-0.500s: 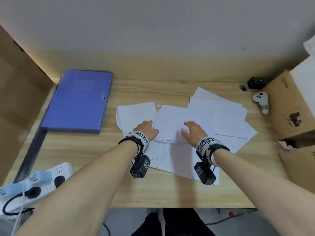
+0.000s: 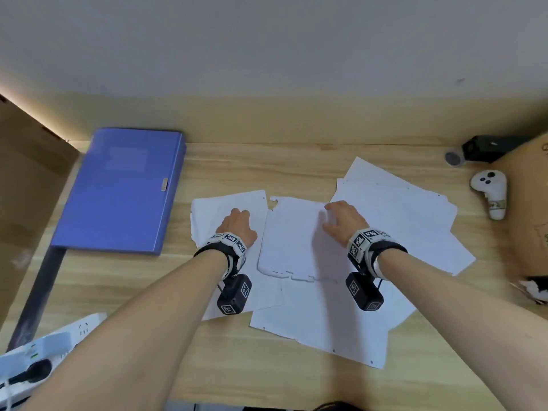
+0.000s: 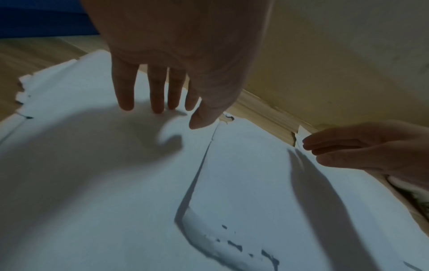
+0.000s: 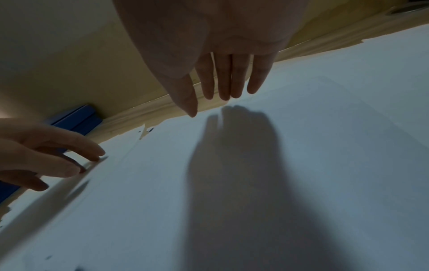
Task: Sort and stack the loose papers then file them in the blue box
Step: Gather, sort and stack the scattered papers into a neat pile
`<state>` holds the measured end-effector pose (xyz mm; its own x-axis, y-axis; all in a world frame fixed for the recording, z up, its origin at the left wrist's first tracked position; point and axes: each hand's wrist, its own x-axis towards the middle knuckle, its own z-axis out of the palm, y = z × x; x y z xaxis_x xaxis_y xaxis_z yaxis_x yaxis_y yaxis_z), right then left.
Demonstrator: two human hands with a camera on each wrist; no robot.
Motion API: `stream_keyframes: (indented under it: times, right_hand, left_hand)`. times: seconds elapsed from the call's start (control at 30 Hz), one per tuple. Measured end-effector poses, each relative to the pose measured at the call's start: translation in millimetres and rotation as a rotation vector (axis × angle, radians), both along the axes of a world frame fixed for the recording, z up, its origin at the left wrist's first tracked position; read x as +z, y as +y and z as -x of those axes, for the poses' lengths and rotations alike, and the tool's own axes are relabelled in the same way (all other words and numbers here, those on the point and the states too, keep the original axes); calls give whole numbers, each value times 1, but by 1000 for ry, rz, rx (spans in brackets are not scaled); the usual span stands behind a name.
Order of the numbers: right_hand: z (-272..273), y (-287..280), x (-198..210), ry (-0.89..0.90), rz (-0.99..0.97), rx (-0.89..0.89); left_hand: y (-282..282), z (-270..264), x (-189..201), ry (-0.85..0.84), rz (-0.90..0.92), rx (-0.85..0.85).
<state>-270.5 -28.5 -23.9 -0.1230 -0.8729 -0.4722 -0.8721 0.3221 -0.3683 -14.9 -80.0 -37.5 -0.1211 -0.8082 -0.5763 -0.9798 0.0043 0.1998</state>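
Note:
Several loose white papers (image 2: 299, 241) lie overlapped across the middle of the wooden table (image 2: 296, 167). The blue box (image 2: 121, 188) lies flat and closed at the far left. My left hand (image 2: 237, 225) is over the leftmost sheet (image 2: 213, 209), its straight fingers (image 3: 126, 91) reaching down to the paper (image 3: 92, 165). My right hand (image 2: 342, 221) hovers over the middle sheet's far edge, fingers (image 4: 223, 80) straight and a little above the paper (image 4: 301, 165), casting a shadow. Neither hand holds anything.
A white game controller (image 2: 490, 192) and a black device (image 2: 486, 148) lie at the far right by a cardboard box (image 2: 527, 209). A white power strip (image 2: 44, 351) with a plug sits at the near left. Brown cardboard (image 2: 23, 179) stands along the left side.
Both hands have moved farther from me across the papers, the right one to the middle sheet's far edge. The papers lie as before.

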Motion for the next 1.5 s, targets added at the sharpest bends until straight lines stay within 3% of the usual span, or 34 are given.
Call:
stream_keyframes:
  times: [0.23, 0.5, 0.7, 0.93, 1.1, 1.23, 1.5]
  right_hand:
    - [22, -39, -27, 133, 2, 119]
    - [33, -49, -30, 169, -40, 145]
    - [36, -22, -18, 53, 43, 7]
    - [51, 5, 14, 70, 141, -12]
    - [53, 12, 47, 63, 171, -95]
    - [46, 4, 81, 55, 238, -126]
    - [28, -28, 132, 83, 426, -130]
  left_hand:
    - [4, 7, -26, 18, 115, 99]
    - [11, 4, -35, -8, 150, 16]
    - [25, 11, -30, -4, 90, 37]
    - [29, 13, -17, -3, 124, -6]
    - [21, 5, 5, 39, 96, 132]
    - [10, 0, 37, 184, 145, 226]
    - [-35, -33, 98, 701, 191, 380]
